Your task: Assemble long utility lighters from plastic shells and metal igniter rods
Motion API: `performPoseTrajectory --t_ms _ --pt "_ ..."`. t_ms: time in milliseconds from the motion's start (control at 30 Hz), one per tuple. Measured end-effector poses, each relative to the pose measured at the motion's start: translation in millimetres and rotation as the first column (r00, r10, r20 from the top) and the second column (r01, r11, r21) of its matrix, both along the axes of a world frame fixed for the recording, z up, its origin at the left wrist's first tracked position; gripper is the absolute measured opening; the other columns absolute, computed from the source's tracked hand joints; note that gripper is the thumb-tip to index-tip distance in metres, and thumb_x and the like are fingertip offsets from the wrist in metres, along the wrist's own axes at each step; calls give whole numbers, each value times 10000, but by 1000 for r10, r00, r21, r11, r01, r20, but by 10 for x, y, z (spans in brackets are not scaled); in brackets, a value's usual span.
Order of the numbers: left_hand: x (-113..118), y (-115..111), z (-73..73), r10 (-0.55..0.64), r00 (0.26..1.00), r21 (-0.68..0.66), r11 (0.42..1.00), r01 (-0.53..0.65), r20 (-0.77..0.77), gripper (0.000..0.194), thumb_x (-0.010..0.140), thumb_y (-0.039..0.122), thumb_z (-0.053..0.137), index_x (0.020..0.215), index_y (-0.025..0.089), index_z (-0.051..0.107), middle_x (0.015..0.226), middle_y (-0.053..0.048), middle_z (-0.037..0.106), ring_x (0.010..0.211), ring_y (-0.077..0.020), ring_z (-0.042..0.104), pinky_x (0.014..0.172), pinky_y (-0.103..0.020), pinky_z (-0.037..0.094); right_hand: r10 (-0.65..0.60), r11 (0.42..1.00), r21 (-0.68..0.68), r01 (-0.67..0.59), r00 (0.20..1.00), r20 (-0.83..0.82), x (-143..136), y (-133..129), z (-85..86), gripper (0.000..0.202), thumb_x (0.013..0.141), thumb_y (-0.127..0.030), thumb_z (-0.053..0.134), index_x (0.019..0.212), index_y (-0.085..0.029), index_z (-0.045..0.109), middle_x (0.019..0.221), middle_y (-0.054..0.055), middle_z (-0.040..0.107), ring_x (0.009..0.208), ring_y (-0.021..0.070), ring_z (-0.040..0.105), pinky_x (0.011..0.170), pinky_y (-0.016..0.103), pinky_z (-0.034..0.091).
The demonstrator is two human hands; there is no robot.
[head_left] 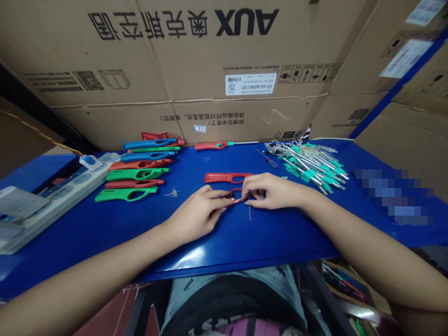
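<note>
My left hand [199,210] is closed on the left part of a red lighter shell [237,200] at the middle of the blue table. Curled over the same shell's right end, my right hand [268,191] has its fingertips pinched together; a thin wire [249,213] hangs down beneath them. Fingers hide much of the shell. Just behind the hands lies another red shell half [219,178]. A small pile of screws [173,192] sits left of my left hand.
Red, green and blue lighter shells [136,174] are stacked at left beside a white power strip [75,184]. At back stand an assembled red lighter [210,146], a screwdriver [269,159] and metal rods with green parts [310,163]. A cardboard wall [196,60] closes off the table's rear.
</note>
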State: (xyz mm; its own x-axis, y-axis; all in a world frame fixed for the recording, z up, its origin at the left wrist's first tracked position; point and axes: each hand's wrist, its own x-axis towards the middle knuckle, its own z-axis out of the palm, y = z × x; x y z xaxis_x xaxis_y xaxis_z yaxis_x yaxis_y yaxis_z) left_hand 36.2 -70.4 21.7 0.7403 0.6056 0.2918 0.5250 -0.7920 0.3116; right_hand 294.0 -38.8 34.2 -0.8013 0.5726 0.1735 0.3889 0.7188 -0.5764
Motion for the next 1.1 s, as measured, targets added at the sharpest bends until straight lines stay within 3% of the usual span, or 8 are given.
performPoseTrajectory --t_ms 167,733,933,1100 --pt "-12 6 -19 6 1000 -1 1000 -6 -15 396 958 147 514 1307 278 648 1300 -76 668 994 -235 627 899 -433 510 -38 999 -40 37 999 -23 0 -2 16 93 870 -191 619 918 -150 687 875 48 672 676 112 607 649 247 512" --pt "-2 2 -18 -17 1000 -5 1000 17 -19 394 953 115 495 1287 235 665 1251 -114 652 1066 -246 584 943 -434 513 -8 998 69 4 999 51 11 -19 79 169 872 -143 604 965 -167 743 931 58 697 719 131 609 709 273 495" --pt "5 6 -6 -18 1000 8 1000 18 14 340 956 128 515 1238 212 685 1261 -92 685 1020 -229 629 938 -432 507 -42 993 115 26 990 132 12 -42 109 178 884 -176 608 986 -178 754 963 65 713 789 162 642 726 292 496" --pt "-1 11 -19 -11 1000 13 1000 11 2 328 962 143 522 1237 217 684 1291 -62 680 993 -226 622 921 -418 517 -42 992 126 29 994 97 19 -50 82 178 897 -204 600 986 -188 754 977 66 717 814 166 654 756 294 496"
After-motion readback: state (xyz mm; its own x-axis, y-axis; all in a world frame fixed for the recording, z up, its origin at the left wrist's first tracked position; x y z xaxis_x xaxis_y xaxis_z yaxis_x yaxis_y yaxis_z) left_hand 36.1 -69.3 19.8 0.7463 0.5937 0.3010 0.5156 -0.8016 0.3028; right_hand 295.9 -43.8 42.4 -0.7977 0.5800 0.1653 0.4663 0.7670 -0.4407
